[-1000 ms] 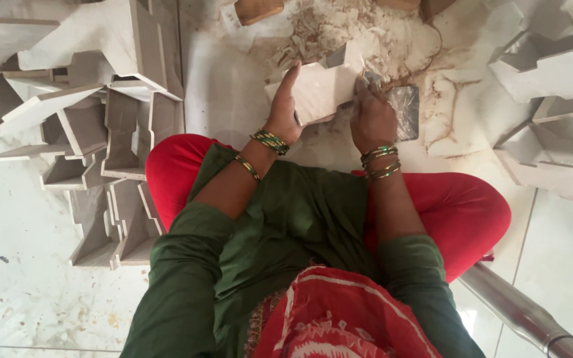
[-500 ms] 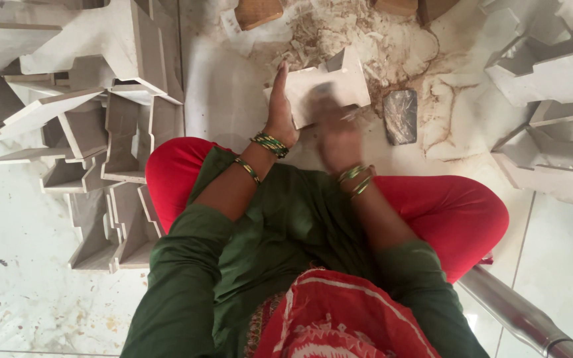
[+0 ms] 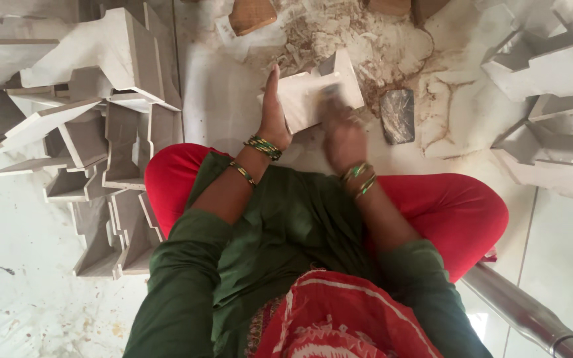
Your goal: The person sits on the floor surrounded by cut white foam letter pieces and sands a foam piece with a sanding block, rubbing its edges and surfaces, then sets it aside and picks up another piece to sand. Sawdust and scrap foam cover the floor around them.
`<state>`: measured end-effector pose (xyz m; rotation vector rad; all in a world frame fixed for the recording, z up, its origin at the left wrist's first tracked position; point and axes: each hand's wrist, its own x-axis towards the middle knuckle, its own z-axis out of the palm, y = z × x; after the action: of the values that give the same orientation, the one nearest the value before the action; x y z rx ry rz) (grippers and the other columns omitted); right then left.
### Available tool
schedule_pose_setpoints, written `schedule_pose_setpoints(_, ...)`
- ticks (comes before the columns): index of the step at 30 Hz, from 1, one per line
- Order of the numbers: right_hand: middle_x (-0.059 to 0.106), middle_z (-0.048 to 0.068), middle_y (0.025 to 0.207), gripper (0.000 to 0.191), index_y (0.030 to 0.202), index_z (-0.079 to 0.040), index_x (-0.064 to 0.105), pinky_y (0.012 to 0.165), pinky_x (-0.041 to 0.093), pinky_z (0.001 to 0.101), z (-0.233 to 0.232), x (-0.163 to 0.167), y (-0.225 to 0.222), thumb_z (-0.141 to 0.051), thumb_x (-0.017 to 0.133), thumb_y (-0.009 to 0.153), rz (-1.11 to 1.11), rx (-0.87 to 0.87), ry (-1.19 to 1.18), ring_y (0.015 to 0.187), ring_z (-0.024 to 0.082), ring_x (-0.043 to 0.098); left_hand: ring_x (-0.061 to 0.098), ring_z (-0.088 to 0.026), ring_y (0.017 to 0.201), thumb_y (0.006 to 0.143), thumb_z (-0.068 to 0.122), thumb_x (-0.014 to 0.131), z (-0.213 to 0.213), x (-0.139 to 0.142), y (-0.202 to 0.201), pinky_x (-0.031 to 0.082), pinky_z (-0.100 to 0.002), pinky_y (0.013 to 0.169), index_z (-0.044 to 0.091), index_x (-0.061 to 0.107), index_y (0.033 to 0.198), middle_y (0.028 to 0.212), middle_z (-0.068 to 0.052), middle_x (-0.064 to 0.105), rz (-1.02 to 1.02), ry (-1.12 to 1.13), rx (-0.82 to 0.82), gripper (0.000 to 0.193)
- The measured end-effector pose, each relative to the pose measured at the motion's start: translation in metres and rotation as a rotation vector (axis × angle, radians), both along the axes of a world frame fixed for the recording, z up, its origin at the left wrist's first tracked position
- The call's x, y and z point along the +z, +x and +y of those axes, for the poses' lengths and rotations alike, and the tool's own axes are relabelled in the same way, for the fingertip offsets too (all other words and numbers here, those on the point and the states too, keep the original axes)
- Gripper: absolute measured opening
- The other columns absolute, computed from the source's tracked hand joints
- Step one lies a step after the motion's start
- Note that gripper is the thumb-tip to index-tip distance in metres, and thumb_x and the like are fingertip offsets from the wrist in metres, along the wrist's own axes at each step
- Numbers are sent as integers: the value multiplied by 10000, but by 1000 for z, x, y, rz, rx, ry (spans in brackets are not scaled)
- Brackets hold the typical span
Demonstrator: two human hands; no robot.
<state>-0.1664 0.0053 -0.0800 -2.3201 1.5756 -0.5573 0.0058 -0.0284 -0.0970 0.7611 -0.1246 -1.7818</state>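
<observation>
You'll find no packages or labels in your view. There are no signs or screens either.

Cream stone piece (image 3: 306, 96); dark grey block (image 3: 398, 116); green-gold bangles (image 3: 264, 147); red trousers (image 3: 459, 205).
</observation>
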Motion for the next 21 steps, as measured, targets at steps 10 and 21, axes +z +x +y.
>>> schedule_pose_setpoints(10,656,215,1353,490,1328,-54,685,949,560,454,-31,10,-22,48,574,862,-53,-82,85,1169,366,654,716,-300,1083,842,754,423,2,23,-2,565,-584,899,144,614,1290,1232,-85,714,88,102,-182,781)
schedule_pose_setpoints(21,643,190,1407,561,1374,-92,667,1053,539,430,-17,29,7,75,544,853,-270,133,-65,1306,348,626,680,-289,1140,939,769,462,3,-15,-6,547,-459,1037,39,608,1345,1273,-138,690,126,-13,-71,848)
